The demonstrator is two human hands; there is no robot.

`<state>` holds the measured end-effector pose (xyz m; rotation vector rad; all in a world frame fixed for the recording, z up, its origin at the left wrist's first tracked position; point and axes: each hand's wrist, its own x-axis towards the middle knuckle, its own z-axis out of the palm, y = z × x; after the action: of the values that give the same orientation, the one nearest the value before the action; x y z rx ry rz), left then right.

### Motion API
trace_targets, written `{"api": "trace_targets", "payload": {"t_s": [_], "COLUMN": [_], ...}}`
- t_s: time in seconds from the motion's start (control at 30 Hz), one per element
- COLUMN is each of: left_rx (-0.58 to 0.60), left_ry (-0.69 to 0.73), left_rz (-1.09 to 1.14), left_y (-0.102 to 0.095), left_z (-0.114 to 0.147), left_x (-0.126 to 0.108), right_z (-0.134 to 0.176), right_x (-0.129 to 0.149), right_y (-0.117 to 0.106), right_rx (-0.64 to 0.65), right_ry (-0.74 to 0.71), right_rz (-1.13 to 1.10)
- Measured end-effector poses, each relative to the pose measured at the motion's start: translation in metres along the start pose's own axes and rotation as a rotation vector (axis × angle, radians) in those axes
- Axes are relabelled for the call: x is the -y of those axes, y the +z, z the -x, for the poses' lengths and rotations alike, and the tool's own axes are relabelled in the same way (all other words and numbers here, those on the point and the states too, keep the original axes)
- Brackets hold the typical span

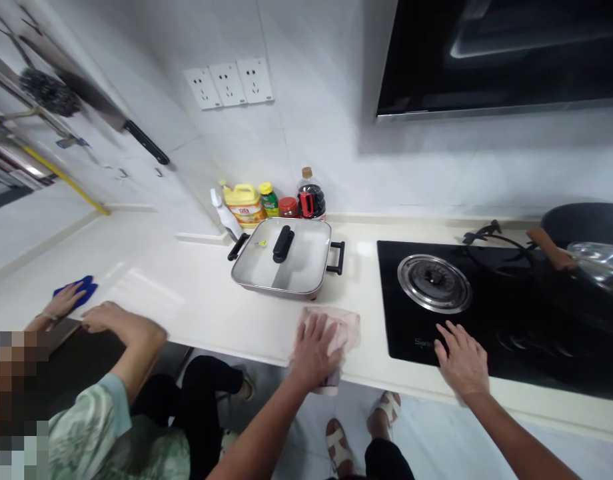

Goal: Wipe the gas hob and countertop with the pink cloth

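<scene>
My left hand (314,350) lies flat, fingers apart, on a pale pink cloth (350,327) at the front of the white countertop (226,317). Part of the cloth droops over the counter's front edge. Resting with its fingers spread, my right hand (461,360) touches the front edge of the black gas cooktop (411,333) and holds nothing. Just behind the cloth stands a square electric pan (281,257) with a glass lid and black side handles.
A co-worker at the left has a hand on a blue cloth (89,290). Behind the pan are a white spray bottle (225,215), a yellow jug (244,203) and a dark sauce bottle (311,193). A wok (586,223) stands at the right; a cleaver (146,141) hangs at the left.
</scene>
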<state>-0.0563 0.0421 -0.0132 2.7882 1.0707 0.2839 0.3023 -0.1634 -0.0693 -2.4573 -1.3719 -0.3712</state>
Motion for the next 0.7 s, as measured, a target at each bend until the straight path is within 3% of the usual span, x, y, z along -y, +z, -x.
{"api": "trace_targets", "payload": {"t_s": [0.23, 0.3, 0.37, 0.5, 0.7], "left_rx": [0.044, 0.016, -0.017, -0.039, -0.057], "left_ry": [-0.69, -0.858, -0.93, -0.852, -0.605], "left_rz": [-0.099, -0.125, -0.159, -0.237, -0.239], "left_y": [-0.066, -0.079, -0.084, -0.075, -0.021], "left_z": [0.003, 0.008, 0.017, 0.044, 0.079], "left_x": [0.134, 0.158, 0.167, 0.145, 0.057], "right_z": [0.0, 0.0, -0.001, -0.002, -0.003], "right_x": [0.002, 0.002, 0.002, 0.005, 0.009], "right_y": [0.0, 0.0, 0.0, -0.003, -0.008], "right_rx": [-0.051, -0.052, -0.046, -0.028, -0.02], "right_ry": [-0.022, -0.023, -0.017, -0.002, -0.003], "right_rz": [0.014, 0.018, 0.014, 0.009, 0.024]}}
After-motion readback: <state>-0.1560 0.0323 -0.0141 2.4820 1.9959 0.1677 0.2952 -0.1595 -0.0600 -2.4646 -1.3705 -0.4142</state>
